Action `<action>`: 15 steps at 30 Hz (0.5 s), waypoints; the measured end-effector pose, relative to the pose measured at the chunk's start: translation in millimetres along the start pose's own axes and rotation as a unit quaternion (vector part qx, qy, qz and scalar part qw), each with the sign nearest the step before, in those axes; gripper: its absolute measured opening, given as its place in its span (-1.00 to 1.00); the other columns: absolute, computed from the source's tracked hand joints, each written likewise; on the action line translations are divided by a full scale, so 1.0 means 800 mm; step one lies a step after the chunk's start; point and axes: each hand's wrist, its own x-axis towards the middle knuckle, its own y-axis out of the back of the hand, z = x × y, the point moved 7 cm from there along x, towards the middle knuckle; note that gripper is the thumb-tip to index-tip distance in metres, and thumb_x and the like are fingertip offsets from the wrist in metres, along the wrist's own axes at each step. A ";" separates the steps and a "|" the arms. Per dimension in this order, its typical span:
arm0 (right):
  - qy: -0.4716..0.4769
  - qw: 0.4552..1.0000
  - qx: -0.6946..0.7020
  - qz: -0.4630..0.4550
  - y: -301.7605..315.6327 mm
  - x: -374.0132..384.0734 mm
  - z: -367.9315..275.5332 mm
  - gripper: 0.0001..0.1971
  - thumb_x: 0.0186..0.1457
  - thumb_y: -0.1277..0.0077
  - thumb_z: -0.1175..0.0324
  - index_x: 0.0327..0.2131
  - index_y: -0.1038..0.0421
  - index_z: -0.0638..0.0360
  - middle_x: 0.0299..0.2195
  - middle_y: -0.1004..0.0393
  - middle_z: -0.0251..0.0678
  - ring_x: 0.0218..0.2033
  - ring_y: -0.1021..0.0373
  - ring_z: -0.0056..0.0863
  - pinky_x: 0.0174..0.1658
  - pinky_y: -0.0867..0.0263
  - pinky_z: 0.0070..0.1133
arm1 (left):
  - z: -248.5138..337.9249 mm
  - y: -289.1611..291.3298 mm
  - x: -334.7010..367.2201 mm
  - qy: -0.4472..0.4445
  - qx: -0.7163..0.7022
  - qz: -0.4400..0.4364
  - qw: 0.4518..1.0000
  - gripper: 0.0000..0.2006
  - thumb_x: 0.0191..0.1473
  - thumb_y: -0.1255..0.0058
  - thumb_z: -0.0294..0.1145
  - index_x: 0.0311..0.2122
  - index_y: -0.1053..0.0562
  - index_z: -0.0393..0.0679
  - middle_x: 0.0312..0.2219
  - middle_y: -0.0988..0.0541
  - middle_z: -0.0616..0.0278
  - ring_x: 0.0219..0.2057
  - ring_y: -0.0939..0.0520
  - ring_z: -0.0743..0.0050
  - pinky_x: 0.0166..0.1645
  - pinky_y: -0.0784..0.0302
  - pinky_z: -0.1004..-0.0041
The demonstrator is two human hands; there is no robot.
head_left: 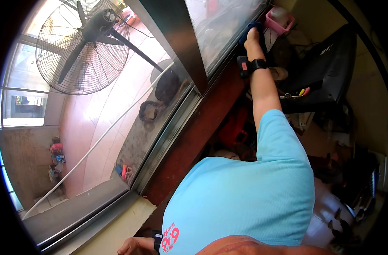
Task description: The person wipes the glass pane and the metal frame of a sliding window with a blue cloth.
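Note:
My right arm reaches far up along the window frame, out of a light blue sleeve. At its end my right hand (252,39) is closed on a dark blue cloth-like thing (256,25) beside the lower frame of the glass. Most of its fingers are hidden. A black device (243,66) is strapped to that wrist. A pink basket (278,26) with a whitish item in it stands just right of the hand. My left hand (132,245) is low at the lower edge, beside a cream ledge (130,221). Its fingers are bent and partly cut off.
A sliding window with a metal frame (189,46) and track (170,142) runs diagonally. Beyond it stand a large fan (81,46) and a long white pole (102,136). Right of my arm are a black monitor-like panel (325,72), keys (300,93) and dark clutter.

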 end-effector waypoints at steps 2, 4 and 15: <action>0.031 0.999 -0.034 0.002 0.011 0.016 0.014 -0.40 0.13 0.28 -0.09 -0.11 -0.35 0.33 -0.12 -0.41 -0.21 -0.16 -0.37 -0.35 -0.09 -0.31 -0.40 | -0.001 -0.005 0.000 0.005 -0.005 -0.001 1.000 -0.56 0.25 0.34 -0.29 0.02 -0.17 -0.54 -0.03 -0.31 -0.40 0.00 -0.32 -0.33 0.12 -0.17 0.08; 0.070 0.995 -0.070 -0.011 0.014 0.000 0.036 -0.42 0.14 0.29 -0.06 -0.11 -0.35 0.34 -0.12 -0.41 -0.18 -0.14 -0.36 -0.33 -0.07 -0.30 -0.40 | -0.001 -0.009 -0.001 0.004 -0.003 -0.004 1.000 -0.56 0.25 0.33 -0.29 0.02 -0.17 -0.54 -0.03 -0.31 -0.41 0.00 -0.31 -0.33 0.12 -0.17 0.08; 0.216 0.945 -0.186 -0.158 0.045 -0.298 0.148 -0.51 0.18 0.35 0.11 -0.10 -0.36 0.38 -0.09 -0.39 -0.03 -0.05 -0.32 -0.22 0.01 -0.23 -0.38 | -0.004 -0.017 0.001 0.012 -0.016 -0.006 1.000 -0.55 0.25 0.32 -0.28 0.03 -0.16 -0.54 -0.02 -0.30 -0.42 0.00 -0.31 -0.34 0.12 -0.17 0.08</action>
